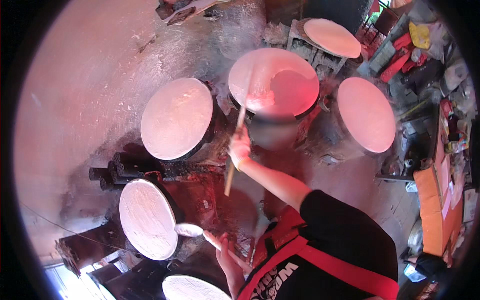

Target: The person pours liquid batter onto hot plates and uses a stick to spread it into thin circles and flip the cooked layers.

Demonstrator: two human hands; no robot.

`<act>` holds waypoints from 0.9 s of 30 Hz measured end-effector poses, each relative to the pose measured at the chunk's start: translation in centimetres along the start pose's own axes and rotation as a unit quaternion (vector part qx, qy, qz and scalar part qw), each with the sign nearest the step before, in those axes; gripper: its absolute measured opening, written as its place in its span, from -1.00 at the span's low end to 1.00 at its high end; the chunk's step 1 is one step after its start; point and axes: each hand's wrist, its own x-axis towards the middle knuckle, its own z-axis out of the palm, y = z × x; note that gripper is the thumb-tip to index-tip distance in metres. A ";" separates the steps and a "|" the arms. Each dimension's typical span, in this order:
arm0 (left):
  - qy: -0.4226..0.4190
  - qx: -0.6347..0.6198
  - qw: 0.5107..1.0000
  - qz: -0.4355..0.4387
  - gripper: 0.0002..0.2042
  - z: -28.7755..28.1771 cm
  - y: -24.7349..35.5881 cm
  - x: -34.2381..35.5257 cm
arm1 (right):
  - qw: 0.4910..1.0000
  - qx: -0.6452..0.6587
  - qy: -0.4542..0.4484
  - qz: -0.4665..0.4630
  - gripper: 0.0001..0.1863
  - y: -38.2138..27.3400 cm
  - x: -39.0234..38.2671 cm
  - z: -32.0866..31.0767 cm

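My right hand [240, 146], in a white glove, is closed round a long wooden stick [240, 118]. The stick's far end reaches over a round griddle [295, 87] at the top middle, partly coated with pale, wet-looking batter. A whitish clump [261, 100] lies at that end; whether it is a tool head or batter is unclear. The griddle's right part looks darker and smoother. Lower down, my left hand [230, 265] is closed round the handle of a ladle [189, 230]. The ladle's pale bowl is beside the edge of a white-coated round griddle [147, 219].
More pale-coated round griddles stand around: one at upper left [177, 118], one at right [366, 115], one at the bottom [192, 289]. A pale disc [332, 37] rests at the back. Dark cylinders [122, 167] are stacked at left. Clutter and an orange panel [429, 210] line the right.
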 end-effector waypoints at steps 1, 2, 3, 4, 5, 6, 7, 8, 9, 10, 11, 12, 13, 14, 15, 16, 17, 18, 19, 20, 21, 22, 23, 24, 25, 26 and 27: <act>-0.020 0.006 1.000 0.017 -0.67 0.4 -0.3 0.8 | 1.000 0.005 0.006 0.007 -0.63 0.0 -1.0 -1.8; -0.039 0.012 0.999 0.035 -0.66 0.9 -0.4 1.4 | 1.000 0.011 0.014 0.013 -0.63 -0.1 -1.9 -3.6; -0.032 0.026 0.999 0.027 -0.67 1.8 0.0 1.2 | 1.000 0.015 0.016 0.021 -0.63 -0.1 -2.9 -5.1; -0.029 0.042 0.999 0.018 -0.67 3.2 0.9 1.2 | 0.999 0.016 0.021 0.023 -0.63 -0.5 -3.5 -6.8; -0.024 0.058 0.998 0.011 -0.67 4.0 1.4 1.1 | 0.999 0.015 0.023 0.023 -0.63 -1.4 -4.0 -8.5; -0.031 0.066 0.997 0.012 -0.68 4.3 1.2 1.3 | 1.000 0.003 0.022 0.016 -0.63 -2.8 -4.7 -10.2; -0.037 0.075 0.996 0.014 -0.68 4.4 0.9 1.6 | 1.000 -0.015 0.016 0.001 -0.63 -4.8 -5.2 -11.3; -0.043 0.085 0.995 0.016 -0.69 4.7 0.7 1.6 | 0.999 -0.031 0.012 -0.013 -0.61 -6.5 -5.3 -12.3; -0.048 0.077 0.995 0.027 -0.71 5.4 0.8 1.1 | 0.999 -0.028 0.025 -0.012 -0.60 -8.4 -4.8 -12.8; -0.060 0.091 0.994 0.024 -0.71 5.6 0.5 1.0 | 0.999 -0.006 -0.001 -0.043 -0.61 -9.1 -3.5 -14.0; -0.071 0.103 0.992 0.021 -0.71 5.7 0.2 1.2 | 0.996 0.017 -0.003 -0.084 -0.62 -9.2 -1.8 -13.7; -0.081 0.118 0.990 0.015 -0.71 5.9 -0.4 1.4 | 0.992 0.040 -0.002 -0.124 -0.64 -9.0 -0.7 -13.1; -0.082 0.121 0.989 0.020 -0.71 6.3 -0.8 1.3 | 0.996 0.044 -0.020 -0.079 -0.64 -9.3 -1.5 -11.5; -0.085 0.124 0.988 0.025 -0.71 6.8 -1.2 1.3 | 0.998 0.047 -0.036 -0.034 -0.64 -9.7 -2.4 -10.0; -0.088 0.129 0.987 0.029 -0.71 7.5 -1.5 1.3 | 0.996 -0.033 -0.086 -0.004 -0.61 -9.1 -2.6 -10.1; -0.090 0.119 0.988 0.032 -0.71 7.8 -1.7 1.2 | 0.984 -0.111 -0.138 0.026 -0.58 -8.1 -3.0 -10.6; -0.093 0.110 0.989 0.035 -0.72 8.3 -2.0 1.2 | 0.982 -0.119 -0.147 0.027 -0.59 -7.8 -3.4 -12.0; -0.092 0.098 0.990 0.038 -0.72 8.7 -2.2 1.0 | 0.978 -0.130 -0.159 0.030 -0.60 -7.6 -3.5 -14.2; -0.084 0.105 0.990 0.037 -0.72 9.1 -2.1 0.7 | 0.975 -0.140 -0.171 0.033 -0.61 -7.7 -3.6 -16.5; -0.077 0.110 0.990 0.036 -0.72 9.6 -1.8 0.2 | 0.983 -0.090 -0.152 0.046 -0.56 -8.2 -3.5 -18.8; -0.068 0.117 0.990 0.033 -0.72 9.8 -1.8 -0.3 | 0.986 -0.103 -0.124 0.045 -0.56 -9.4 -3.6 -20.8; -0.063 0.117 0.991 0.029 -0.72 9.7 -2.2 -0.3 | 0.987 -0.096 -0.115 0.055 -0.57 -10.8 -3.6 -22.5; -0.067 0.119 0.990 0.024 -0.72 9.9 -2.8 0.3 | 0.989 -0.109 -0.081 0.059 -0.57 -11.7 -2.7 -24.6; -0.070 0.123 0.990 0.021 -0.72 10.5 -3.0 0.4 | 0.990 -0.101 -0.082 0.060 -0.64 -13.3 -2.2 -25.4; -0.075 0.123 0.989 0.020 -0.70 11.0 -3.3 0.3 | 0.994 -0.055 -0.089 0.037 -0.67 -14.0 -1.6 -25.2; -0.080 0.123 0.989 0.019 -0.69 11.6 -3.5 0.1 | 0.995 -0.009 -0.096 0.014 -0.70 -14.2 -1.2 -24.7; -0.087 0.124 0.988 0.018 -0.67 12.4 -3.6 0.0 | 0.996 -0.003 -0.092 0.005 -0.72 -14.2 -1.4 -23.4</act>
